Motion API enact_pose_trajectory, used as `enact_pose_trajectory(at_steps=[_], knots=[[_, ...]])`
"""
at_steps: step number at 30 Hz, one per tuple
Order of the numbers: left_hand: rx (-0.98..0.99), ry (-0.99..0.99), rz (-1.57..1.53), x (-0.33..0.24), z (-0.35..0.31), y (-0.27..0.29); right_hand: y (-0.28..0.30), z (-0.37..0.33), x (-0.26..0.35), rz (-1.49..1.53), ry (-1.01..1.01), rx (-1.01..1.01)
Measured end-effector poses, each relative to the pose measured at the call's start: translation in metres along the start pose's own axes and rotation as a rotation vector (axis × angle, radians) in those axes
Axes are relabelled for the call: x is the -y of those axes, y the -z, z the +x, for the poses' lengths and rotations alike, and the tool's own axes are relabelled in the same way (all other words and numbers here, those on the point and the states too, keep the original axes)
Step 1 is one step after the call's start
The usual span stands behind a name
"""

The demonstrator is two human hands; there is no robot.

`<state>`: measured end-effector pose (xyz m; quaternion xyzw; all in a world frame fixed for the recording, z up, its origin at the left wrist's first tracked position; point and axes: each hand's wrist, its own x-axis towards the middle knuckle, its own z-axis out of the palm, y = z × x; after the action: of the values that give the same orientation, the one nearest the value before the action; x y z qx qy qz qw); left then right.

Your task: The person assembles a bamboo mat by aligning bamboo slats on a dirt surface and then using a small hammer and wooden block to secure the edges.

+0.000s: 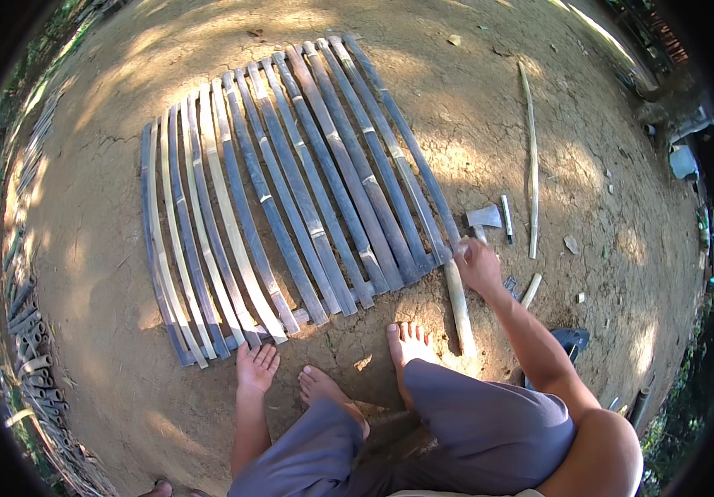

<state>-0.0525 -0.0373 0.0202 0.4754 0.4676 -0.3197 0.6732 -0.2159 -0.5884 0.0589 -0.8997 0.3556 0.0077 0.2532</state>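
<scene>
A row of split bamboo slats (pixel 311 224), some dark and some pale, lies side by side on the ground ahead of me, over crosspieces at the far and near ends. My right hand (pixel 479 263) has its fingers pinched together at the near end of the outermost right slat (pixel 423 166). From beneath that corner a round pale pole (pixel 460 311) sticks out towards me. My left hand (pixel 257 366) is open with its fingers spread, at the near ends of the left slats. Beside my right hand lies a hatchet (pixel 483 217), its handle partly hidden.
A small rod (pixel 507 219) with a dark end lies next to the hatchet. Farther right is a long thin stick (pixel 531 157). A dark object (pixel 570 341) sits partly behind my right arm. Cut bamboo tubes (pixel 34 352) are piled at the left edge. My bare feet (pixel 411 344) are near the slats.
</scene>
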Motion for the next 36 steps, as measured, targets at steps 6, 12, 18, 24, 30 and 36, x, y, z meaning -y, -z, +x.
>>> enact_pose_trajectory(at_steps=[6,12,18,24,30,36], knots=[[-0.105,-0.086,-0.301,0.009,0.022,-0.009,-0.027,-0.104,-0.002,-0.235,-0.107,0.187],[-0.17,-0.111,-0.414,0.011,0.048,-0.001,-0.015,-0.102,-0.026,-0.122,-0.191,0.236],[-0.181,-0.169,-0.47,-0.005,0.049,0.0,0.009,-0.158,-0.049,-0.12,-0.342,0.507],[-0.237,-0.176,-0.445,-0.034,0.063,0.013,0.004,-0.116,-0.045,-0.08,-0.139,0.269],[-0.286,-0.137,-0.427,-0.019,0.078,-0.005,-0.02,-0.005,-0.035,-0.148,0.104,0.064],[-0.252,-0.097,-0.396,-0.014,0.061,-0.002,-0.019,0.029,-0.013,-0.051,0.018,0.275]])
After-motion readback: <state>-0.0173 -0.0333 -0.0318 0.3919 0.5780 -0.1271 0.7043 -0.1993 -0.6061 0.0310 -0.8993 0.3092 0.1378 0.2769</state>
